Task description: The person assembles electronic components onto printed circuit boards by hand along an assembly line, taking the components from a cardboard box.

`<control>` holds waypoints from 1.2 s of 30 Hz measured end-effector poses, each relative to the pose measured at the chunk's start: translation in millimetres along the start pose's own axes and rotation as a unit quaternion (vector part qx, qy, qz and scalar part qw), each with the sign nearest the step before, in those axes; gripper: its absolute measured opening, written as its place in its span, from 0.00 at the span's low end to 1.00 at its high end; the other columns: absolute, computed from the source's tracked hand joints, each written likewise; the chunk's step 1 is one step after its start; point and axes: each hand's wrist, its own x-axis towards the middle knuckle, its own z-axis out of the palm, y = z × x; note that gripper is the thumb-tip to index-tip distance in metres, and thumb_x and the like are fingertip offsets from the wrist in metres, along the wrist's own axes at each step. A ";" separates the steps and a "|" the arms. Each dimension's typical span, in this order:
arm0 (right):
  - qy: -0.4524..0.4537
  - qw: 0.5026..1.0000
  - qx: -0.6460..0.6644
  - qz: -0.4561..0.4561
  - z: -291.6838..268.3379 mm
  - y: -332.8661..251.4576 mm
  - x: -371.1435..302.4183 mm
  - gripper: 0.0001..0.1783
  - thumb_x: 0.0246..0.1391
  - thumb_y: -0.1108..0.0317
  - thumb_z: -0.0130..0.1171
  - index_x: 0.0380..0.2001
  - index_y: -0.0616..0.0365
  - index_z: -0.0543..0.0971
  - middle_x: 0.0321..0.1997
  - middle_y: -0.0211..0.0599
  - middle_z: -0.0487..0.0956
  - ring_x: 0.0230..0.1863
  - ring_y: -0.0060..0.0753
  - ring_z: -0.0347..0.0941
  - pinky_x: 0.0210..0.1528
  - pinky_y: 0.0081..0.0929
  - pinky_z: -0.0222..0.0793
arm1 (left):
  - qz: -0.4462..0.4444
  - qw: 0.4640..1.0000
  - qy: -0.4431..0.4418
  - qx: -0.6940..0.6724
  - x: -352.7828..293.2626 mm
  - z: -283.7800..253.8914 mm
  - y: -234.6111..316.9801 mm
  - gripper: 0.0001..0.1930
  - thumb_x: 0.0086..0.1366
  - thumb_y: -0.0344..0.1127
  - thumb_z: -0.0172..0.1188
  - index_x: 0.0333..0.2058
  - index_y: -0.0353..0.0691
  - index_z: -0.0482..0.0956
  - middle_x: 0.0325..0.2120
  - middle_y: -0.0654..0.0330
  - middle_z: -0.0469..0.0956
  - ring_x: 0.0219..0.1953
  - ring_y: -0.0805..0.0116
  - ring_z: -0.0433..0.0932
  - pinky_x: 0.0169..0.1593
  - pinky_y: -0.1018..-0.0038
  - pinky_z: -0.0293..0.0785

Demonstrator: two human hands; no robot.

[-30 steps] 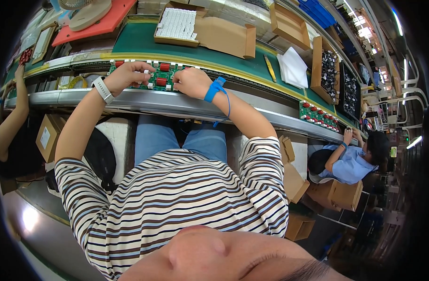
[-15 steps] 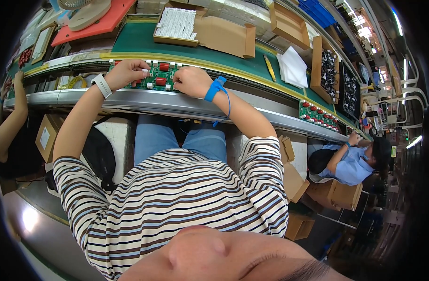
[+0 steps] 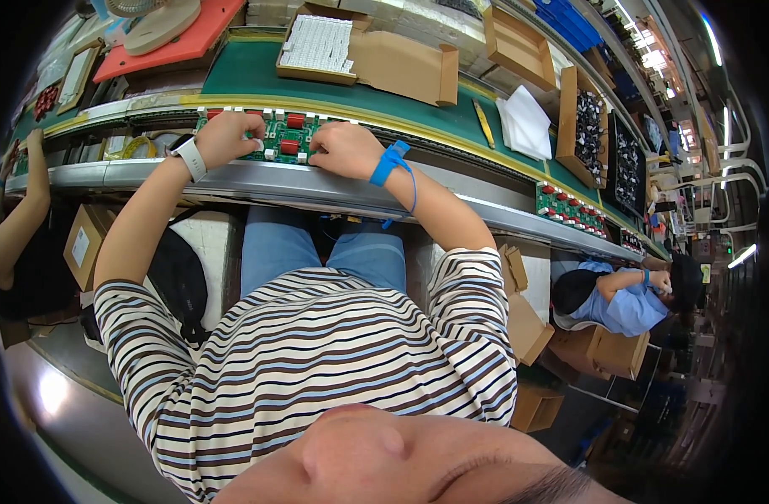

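Note:
A green circuit board point(image 3: 279, 134) with red block-shaped parts point(image 3: 289, 147) and white connectors along its edges lies on the metal rail in front of me. Over its left part is my left hand point(image 3: 223, 139), thumb and fingers pinched around a small white connector point(image 3: 259, 145) at the near edge. My right hand point(image 3: 348, 151) rests at the board's right part with curled fingers; whatever they grip is hidden beneath them. A white watch is on my left wrist, a blue strap point(image 3: 389, 163) with a cord on my right.
Beyond the rail, a cardboard box point(image 3: 317, 46) of white parts stands on the green mat point(image 3: 246, 67). Yellow tweezers point(image 3: 483, 123) and white sheets point(image 3: 525, 120) lie farther right. Another populated board point(image 3: 569, 210) sits on the rail near a co-worker in blue point(image 3: 624, 294).
My left hand has moved down and slightly left, bringing the white connector to the board's near edge. My right hand has barely shifted. The co-worker's hand has risen off the rail.

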 end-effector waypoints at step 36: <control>0.084 0.991 0.078 0.065 4.0 27.4 -45.0 0.10 0.43 0.68 0.56 0.31 0.60 0.74 0.29 0.42 0.76 0.32 0.42 0.73 0.35 0.32 0.68 | -0.153 0.917 -0.029 -0.368 -14.3 -23.8 -19.2 0.14 0.54 0.26 0.53 0.42 0.37 0.67 0.33 0.62 0.73 0.31 0.79 0.72 0.34 0.83 0.69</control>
